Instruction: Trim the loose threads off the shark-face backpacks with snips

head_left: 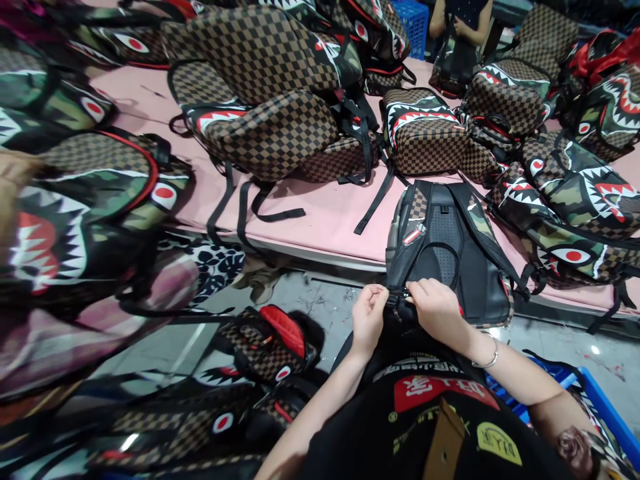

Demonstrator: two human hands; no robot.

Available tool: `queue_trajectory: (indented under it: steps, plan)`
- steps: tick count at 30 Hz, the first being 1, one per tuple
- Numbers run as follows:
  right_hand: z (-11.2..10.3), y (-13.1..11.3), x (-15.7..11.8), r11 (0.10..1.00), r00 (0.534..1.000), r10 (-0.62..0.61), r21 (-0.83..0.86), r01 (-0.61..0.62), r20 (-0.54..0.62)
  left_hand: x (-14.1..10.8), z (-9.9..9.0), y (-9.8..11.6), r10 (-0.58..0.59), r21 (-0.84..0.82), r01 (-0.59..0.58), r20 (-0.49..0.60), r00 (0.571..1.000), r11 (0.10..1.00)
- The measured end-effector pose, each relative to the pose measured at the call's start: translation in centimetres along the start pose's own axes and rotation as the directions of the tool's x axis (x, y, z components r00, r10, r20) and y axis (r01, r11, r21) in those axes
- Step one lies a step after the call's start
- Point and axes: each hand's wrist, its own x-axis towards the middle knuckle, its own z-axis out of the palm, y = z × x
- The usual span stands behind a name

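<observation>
A checkered and camouflage backpack (440,220) lies at the pink table's edge with its black padded back and shoulder straps facing up. At its lower left corner, my left hand (369,315) pinches a black strap (399,298) between thumb and fingers. Just right of it, my right hand (436,308) is closed on the same strap, its fingertips close to the left ones. Small details of the strap's fitting between the fingers are too fine to make out. A bracelet (489,353) circles my right wrist.
Several shark-mouth backpacks (280,133) crowd the pink table (320,223). More bags (265,343) are heaped at lower left. A person's arm (15,180) and a backpack (100,207) are at far left. A blue crate (600,400) stands at my right; another person (460,23) works opposite.
</observation>
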Motion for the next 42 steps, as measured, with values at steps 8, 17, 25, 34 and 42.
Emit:
queue_trajectory:
  steps: [8,17,25,34,42]
  plan:
    - [0.7,1.7,0.6,0.938,0.992,0.097,0.342,-0.063,-0.084,0.3,-0.2,0.3,-0.137,-0.385,0.114,-0.032,0.99,0.916]
    - [4.0,1.9,4.6,0.453,0.924,0.337,0.829,-0.328,0.181,-0.2,0.7,-0.7,-0.044,-0.176,0.065,0.121,0.992,0.982]
    - [1.6,1.8,9.8,0.865,0.923,0.383,0.368,-0.342,-0.044,2.5,1.8,-1.5,0.248,0.137,-0.238,-0.06,0.967,0.962]
    - [2.9,3.6,7.4,0.756,0.957,0.282,0.629,-0.179,-0.067,2.5,-0.1,-1.6,-0.226,-0.364,0.242,0.087,0.97,0.9]
    - [6.1,4.1,3.5,0.912,0.98,0.046,0.408,0.038,-0.195,3.3,-0.8,-2.0,-0.459,-0.54,0.468,0.162,0.874,0.7]
